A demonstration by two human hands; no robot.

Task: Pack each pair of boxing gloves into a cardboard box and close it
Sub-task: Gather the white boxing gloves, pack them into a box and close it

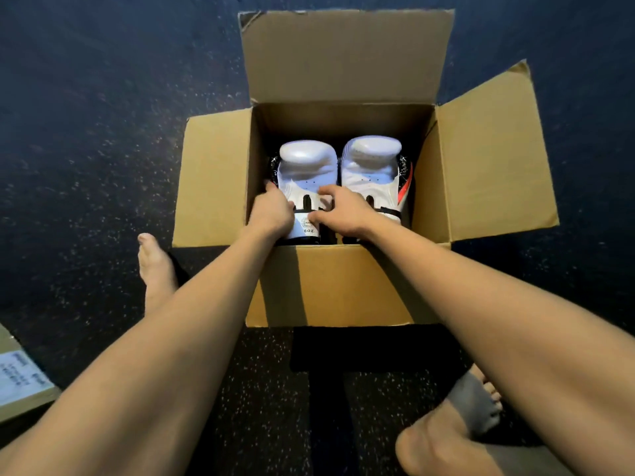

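Grasps the cuff of the left glove [307,176] with the left grip [271,214], fingers curled round the cuff's outer edge, down inside the cardboard box [343,286]. Hooks the curled fingers of the right grip [343,211] onto the inner edge of that same cuff, in the gap between the two gloves, so grasping it from both sides. Lays the back of the right grip over the cuff of the right glove [371,166]. Reaches in with both bare forearms across the box's near wall.

Has both gloves in the box, side by side and close together, padded ends toward the box's far wall, cuffs toward its near wall. White padding, black trim, a red streak on the right glove facing the box's right wall.

Leaves the box open: far flap upright, side flaps spread outward. Rests the box on a dark speckled floor [103,132].

Left of the box, a bare left foot [154,266]; nearer than the box and to its right, a bare right foot [446,434]. Nearer and far left of the box, a labelled carton [20,383] at the frame's edge.
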